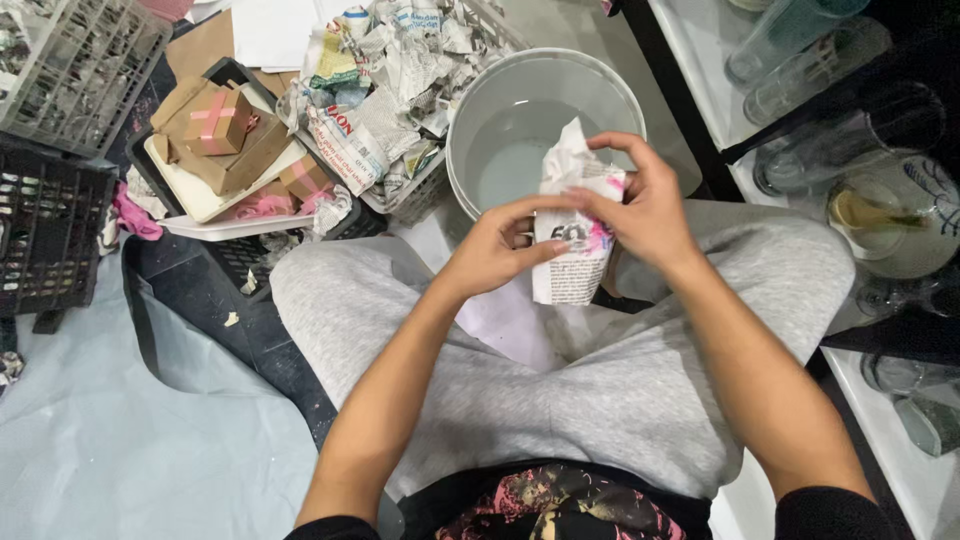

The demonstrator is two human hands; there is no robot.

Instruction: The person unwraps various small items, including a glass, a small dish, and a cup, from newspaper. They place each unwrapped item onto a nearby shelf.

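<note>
A: Start nearest the camera. What shows at 6 o'clock?

B: A black top with a pink and yellow pattern (pixel 560 510), then grey sweatpants (pixel 560 390) on crossed legs filling the middle. Both forearms run up from the bottom edge toward the centre.

A: And the hands?

B: They meet just above the centre. The left hand (pixel 492 250) has thumb and fingers pinched on the lower left side of a newspaper-wrapped bundle (pixel 572 255). The right hand (pixel 645 205) is clamped on its upper right side, forefinger curled over the top fold. So both are closed on the same bundle, which stands roughly upright above the lap, in front of the near rim of the bucket.

A: What bucket?

B: A white plastic bucket (pixel 470 130) at 12 o'clock, just beyond the hands. Its inside looks pale; I cannot tell what it holds.

A: Left of that?

B: At 11 o'clock, a white basket (pixel 415 195) heaped with crumpled newspaper (pixel 390 70), touching the bucket's left side. Farther toward 10 o'clock, a tray (pixel 190 195) carries brown kraft boxes (pixel 215 120) tied with pink ribbon, resting on a dark crate. At 9 o'clock is 1 black crate (pixel 45 230), and a pale wire crate (pixel 80 60) sits at the top-left corner. A light blue sheet (pixel 120 440) covers the floor at 8 o'clock.

A: The right side?

B: From 1 to 3 o'clock, clear drinking glasses (pixel 800 40) lie and stand on white shelving (pixel 700 70), with a round glass vessel (pixel 895 215) at 3 o'clock. More glassware (pixel 925 410) shows at 4 o'clock.
</note>
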